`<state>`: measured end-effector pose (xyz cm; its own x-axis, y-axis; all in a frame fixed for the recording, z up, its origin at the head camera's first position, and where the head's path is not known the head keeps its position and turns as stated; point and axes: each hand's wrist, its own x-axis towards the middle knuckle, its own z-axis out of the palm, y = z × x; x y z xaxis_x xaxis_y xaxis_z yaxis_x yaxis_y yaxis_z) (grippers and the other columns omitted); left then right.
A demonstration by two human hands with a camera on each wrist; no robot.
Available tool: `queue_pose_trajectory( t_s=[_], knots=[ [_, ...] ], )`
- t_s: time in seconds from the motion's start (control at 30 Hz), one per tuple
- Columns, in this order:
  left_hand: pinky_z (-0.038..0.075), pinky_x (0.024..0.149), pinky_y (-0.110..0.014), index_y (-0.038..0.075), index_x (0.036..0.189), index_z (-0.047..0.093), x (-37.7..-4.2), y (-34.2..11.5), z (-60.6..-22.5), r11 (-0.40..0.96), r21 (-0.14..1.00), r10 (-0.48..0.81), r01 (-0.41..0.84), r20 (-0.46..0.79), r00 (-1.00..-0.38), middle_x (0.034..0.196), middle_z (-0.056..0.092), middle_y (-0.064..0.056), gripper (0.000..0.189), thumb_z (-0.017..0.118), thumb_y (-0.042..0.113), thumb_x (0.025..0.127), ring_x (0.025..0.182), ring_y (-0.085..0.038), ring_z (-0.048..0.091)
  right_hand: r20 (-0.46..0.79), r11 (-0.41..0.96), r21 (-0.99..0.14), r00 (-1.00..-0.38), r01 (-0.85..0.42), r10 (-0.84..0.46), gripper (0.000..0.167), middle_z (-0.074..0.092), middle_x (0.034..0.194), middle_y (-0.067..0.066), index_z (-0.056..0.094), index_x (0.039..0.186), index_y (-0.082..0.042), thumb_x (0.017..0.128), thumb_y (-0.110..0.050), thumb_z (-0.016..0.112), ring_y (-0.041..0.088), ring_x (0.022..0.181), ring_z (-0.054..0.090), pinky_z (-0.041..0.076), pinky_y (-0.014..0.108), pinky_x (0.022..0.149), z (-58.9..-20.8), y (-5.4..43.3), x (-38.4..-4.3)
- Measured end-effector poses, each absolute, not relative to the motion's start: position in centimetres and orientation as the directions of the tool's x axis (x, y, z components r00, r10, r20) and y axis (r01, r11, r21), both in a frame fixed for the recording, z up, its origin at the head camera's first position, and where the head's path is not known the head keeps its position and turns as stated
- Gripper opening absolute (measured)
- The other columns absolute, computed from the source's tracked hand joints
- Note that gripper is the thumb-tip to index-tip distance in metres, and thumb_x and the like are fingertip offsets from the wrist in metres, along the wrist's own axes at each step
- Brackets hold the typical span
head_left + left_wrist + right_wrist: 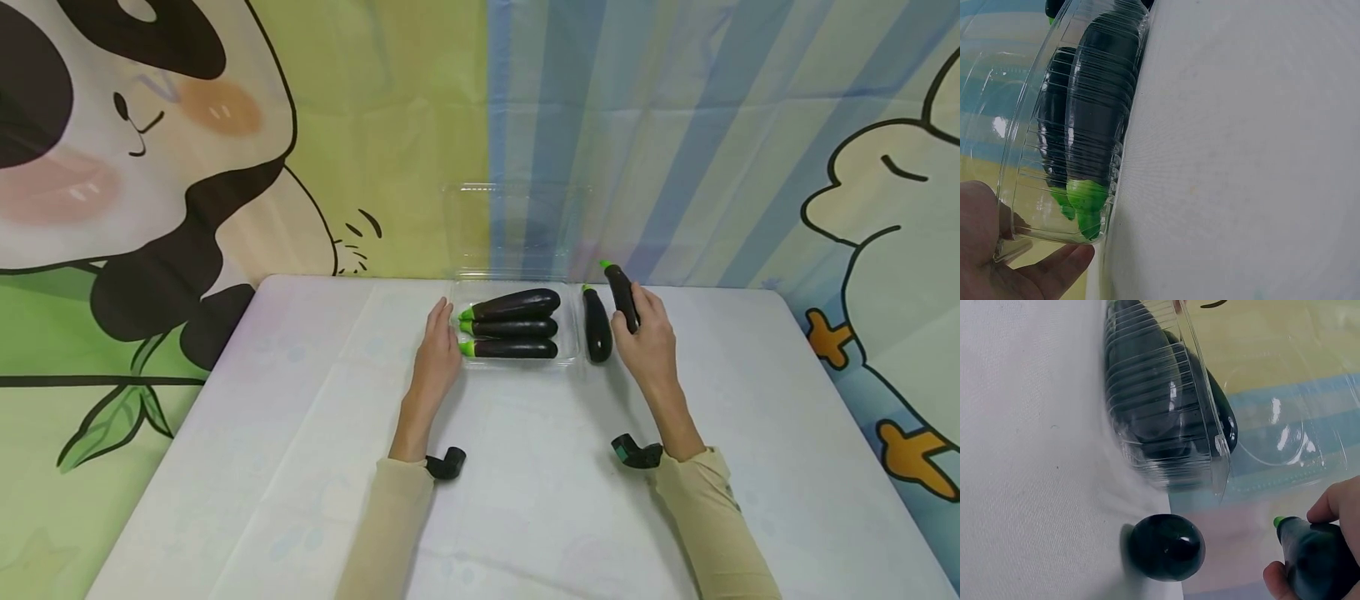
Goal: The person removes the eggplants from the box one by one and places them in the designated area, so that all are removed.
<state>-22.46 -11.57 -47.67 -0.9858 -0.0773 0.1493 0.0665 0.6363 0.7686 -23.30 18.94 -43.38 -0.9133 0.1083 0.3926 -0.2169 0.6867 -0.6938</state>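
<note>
Three dark eggplants [517, 327] with green stem ends lie side by side in a clear plastic clamshell box [568, 337]. My left hand [438, 350] rests against the box's left end, its fingers fairly straight; in the left wrist view the thumb and fingers [1060, 269] lie around the box's corner. On the right, my right hand [647, 337] grips another eggplant [620, 287] above the table, stem end pointing away. One more eggplant [597, 325] lies on the table between the box and that hand, seen end-on in the right wrist view [1167, 547].
The box's transparent lid [517, 229] stands raised at the back, against a cartoon-printed curtain [420, 125]. A white cloth covers the table [525, 483], whose far edge runs just behind the box. Black wrist cameras [447, 463] sit on both forearms.
</note>
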Motion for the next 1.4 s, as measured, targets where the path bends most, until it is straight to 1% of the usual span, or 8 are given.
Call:
queue_pose_trajectory(
  t_s=[0.13,0.3,0.53,0.87,1.03,1.17,1.4],
  knots=[
    [0.033,0.117,-0.042,0.005,0.150,0.032,-22.5,-11.6,-47.6,0.639,0.767,-0.078,0.059,0.141,-0.987,0.162,0.022,-0.002,0.046,0.031,0.010,0.104,0.145,-0.025,0.032,0.390,0.686,-0.700,-0.911,-0.198,0.134,0.057,0.047,0.143,0.023,0.041,0.146,-0.002,0.091,-0.012,0.054,0.044,0.125,0.051,0.044,0.059,0.099,-43.4,19.1,-23.5],
    [0.033,0.117,-0.043,0.005,0.150,0.032,-22.5,-11.5,-47.6,0.634,0.771,-0.082,0.056,0.139,-0.987,0.162,0.022,-0.001,0.046,0.031,0.010,0.104,0.145,-0.025,0.032,0.346,0.688,-0.709,-0.927,-0.157,0.145,0.065,0.042,0.145,0.023,0.036,0.149,-0.003,0.086,-0.009,0.055,0.044,0.124,0.050,0.042,0.059,0.099,-43.5,19.5,-23.6],
    [0.031,0.118,-0.043,0.003,0.150,0.032,-22.4,-11.5,-47.6,0.629,0.774,-0.082,0.065,0.149,-0.986,0.161,0.023,-0.002,0.046,0.031,0.010,0.104,0.146,-0.026,0.031,0.272,0.737,-0.668,-0.956,-0.105,0.110,0.064,0.037,0.148,0.025,0.028,0.152,-0.004,0.093,-0.017,0.051,0.048,0.123,0.049,0.042,0.062,0.097,-43.8,20.0,-23.7],
    [0.032,0.117,-0.043,0.004,0.149,0.034,-22.5,-11.6,-47.8,0.637,0.768,-0.084,0.068,0.157,-0.984,0.161,0.024,-0.003,0.046,0.032,0.010,0.104,0.145,-0.026,0.032,0.223,0.732,-0.677,-0.968,-0.068,0.116,0.063,0.034,0.154,0.024,0.026,0.152,-0.002,0.097,-0.023,0.050,0.045,0.135,0.039,0.034,0.061,0.107,-44.2,20.5,-24.0],
    [0.031,0.118,-0.042,0.004,0.149,0.034,-22.5,-11.6,-47.7,0.632,0.772,-0.081,0.068,0.153,-0.985,0.161,0.024,-0.003,0.046,0.032,0.010,0.104,0.146,-0.025,0.031,0.194,0.723,-0.689,-0.974,-0.048,0.120,0.062,0.031,0.155,0.024,0.023,0.153,-0.002,0.099,-0.024,0.045,0.047,0.137,0.037,0.032,0.062,0.109,-44.5,20.6,-24.1],
    [0.030,0.119,-0.041,0.005,0.150,0.032,-22.5,-11.6,-47.7,0.632,0.773,-0.079,0.058,0.139,-0.987,0.161,0.023,-0.002,0.046,0.031,0.010,0.104,0.147,-0.024,0.029,0.194,0.733,-0.679,-0.974,-0.044,0.121,0.061,0.033,0.153,0.026,0.023,0.153,0.000,0.100,-0.023,0.043,0.047,0.135,0.038,0.033,0.063,0.107,-44.9,20.7,-24.2],
    [0.031,0.118,-0.042,0.005,0.150,0.031,-22.4,-11.7,-47.7,0.629,0.775,-0.072,0.057,0.132,-0.989,0.162,0.021,-0.001,0.047,0.031,0.011,0.104,0.147,-0.024,0.029,0.183,0.745,-0.666,-0.977,-0.044,0.106,0.061,0.030,0.153,0.029,0.019,0.152,0.004,0.101,-0.022,0.040,0.047,0.137,0.035,0.032,0.064,0.108,-45.4,20.9,-24.3]
  ],
)
